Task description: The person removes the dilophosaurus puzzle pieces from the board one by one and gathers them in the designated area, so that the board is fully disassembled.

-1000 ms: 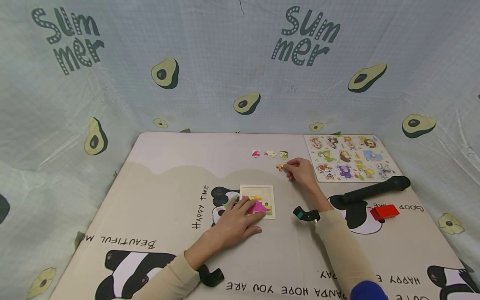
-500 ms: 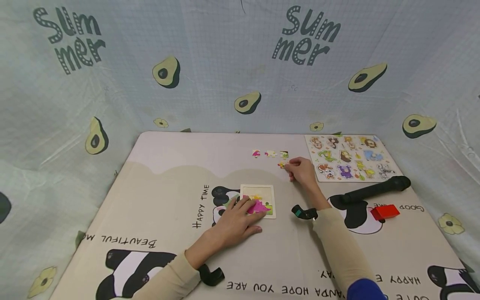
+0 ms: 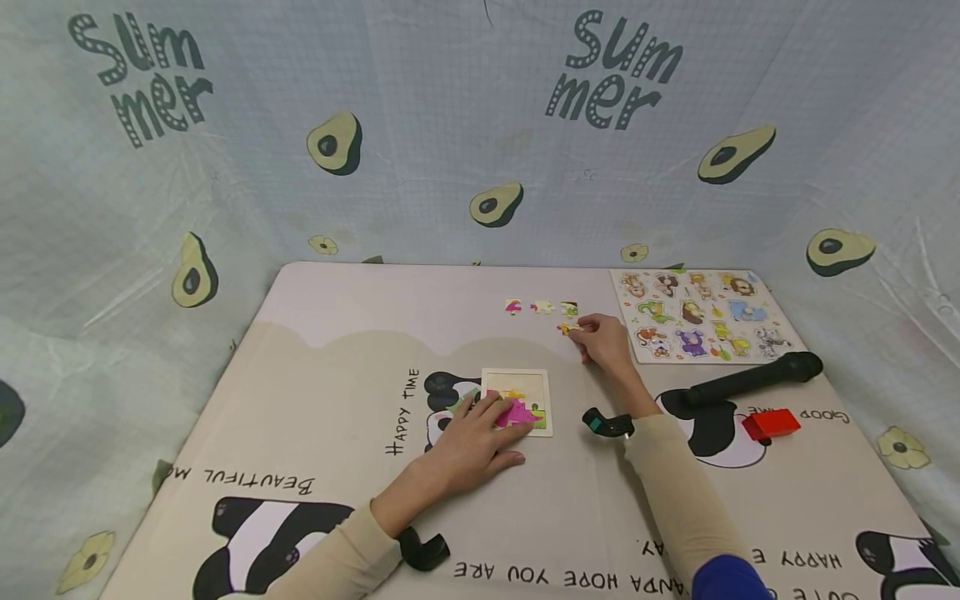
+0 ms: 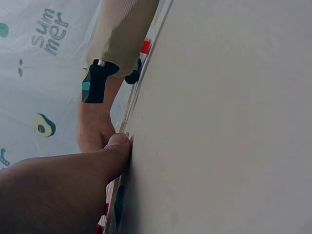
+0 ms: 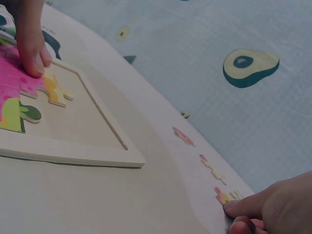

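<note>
My left hand (image 3: pixel 474 440) lies with fingers spread over the wooden puzzle tray (image 3: pixel 545 392), its fingertips resting on the pink joined pieces (image 5: pixel 12 73). Yellow and green pieces also sit in the tray, whose far part shows bare wood. In the left wrist view, the left thumb (image 4: pixel 114 151) lies at the tray's edge. Farther back, my right hand (image 3: pixel 606 343) pinches a small yellow puzzle piece (image 3: pixel 567 329) between thumb and fingers, low over the table. Three loose pieces (image 3: pixel 542 307) lie in a row just beyond it.
At the back right lies a sheet of cartoon animals (image 3: pixel 693 317). A black microphone (image 3: pixel 753 379) and a red block (image 3: pixel 771 425) are to the right of my right forearm. A patterned cloth wall (image 3: pixel 420 167) rises behind the table's far edge.
The yellow piece has turned and shifted slightly away and to the right in my right hand. My left hand stays where it was on the tray.
</note>
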`<state>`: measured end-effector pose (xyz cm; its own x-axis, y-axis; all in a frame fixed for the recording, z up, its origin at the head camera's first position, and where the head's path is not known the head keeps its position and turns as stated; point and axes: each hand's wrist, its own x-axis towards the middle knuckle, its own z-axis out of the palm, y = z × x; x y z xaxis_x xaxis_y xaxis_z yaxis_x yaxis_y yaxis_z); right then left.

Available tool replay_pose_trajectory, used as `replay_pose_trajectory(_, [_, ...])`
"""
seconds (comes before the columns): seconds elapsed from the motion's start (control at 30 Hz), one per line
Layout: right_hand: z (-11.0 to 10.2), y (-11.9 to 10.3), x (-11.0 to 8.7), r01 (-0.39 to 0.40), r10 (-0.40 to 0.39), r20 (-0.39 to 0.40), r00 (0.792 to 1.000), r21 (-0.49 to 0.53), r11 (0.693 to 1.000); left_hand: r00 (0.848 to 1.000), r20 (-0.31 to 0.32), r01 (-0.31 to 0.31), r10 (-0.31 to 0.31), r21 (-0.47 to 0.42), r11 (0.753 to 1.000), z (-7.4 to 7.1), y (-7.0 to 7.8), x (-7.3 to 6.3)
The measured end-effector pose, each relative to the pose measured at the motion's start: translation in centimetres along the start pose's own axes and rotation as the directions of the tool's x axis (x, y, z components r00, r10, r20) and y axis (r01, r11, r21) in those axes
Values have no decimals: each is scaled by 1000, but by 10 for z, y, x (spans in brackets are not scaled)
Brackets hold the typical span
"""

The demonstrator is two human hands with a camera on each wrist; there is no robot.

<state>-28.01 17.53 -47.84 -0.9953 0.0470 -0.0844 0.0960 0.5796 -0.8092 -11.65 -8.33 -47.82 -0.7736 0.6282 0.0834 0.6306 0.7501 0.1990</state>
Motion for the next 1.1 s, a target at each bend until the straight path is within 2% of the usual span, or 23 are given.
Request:
replay_pose_trajectory(0.2, [-2, 2, 0, 16, -16, 9, 1000, -8, 1000, 1000, 5, 1, -1, 0, 1000, 0, 0, 1])
replay_pose_trajectory(0.57, [-5, -1, -5, -5, 5, 43, 999, -6, 1000, 1000, 18, -1, 1, -10, 1000, -1, -1, 0])
replay_pose_trajectory(0.87, [-4, -8, -12, 48, -47, 10, 999, -104, 993, 999, -45, 10, -12, -34, 999, -3, -4, 0])
replay_pose_trajectory(1.1, [-3, -14, -28, 115, -113, 27, 993, -98, 989, 997, -71, -9, 11, 21, 1000, -3, -5, 0])
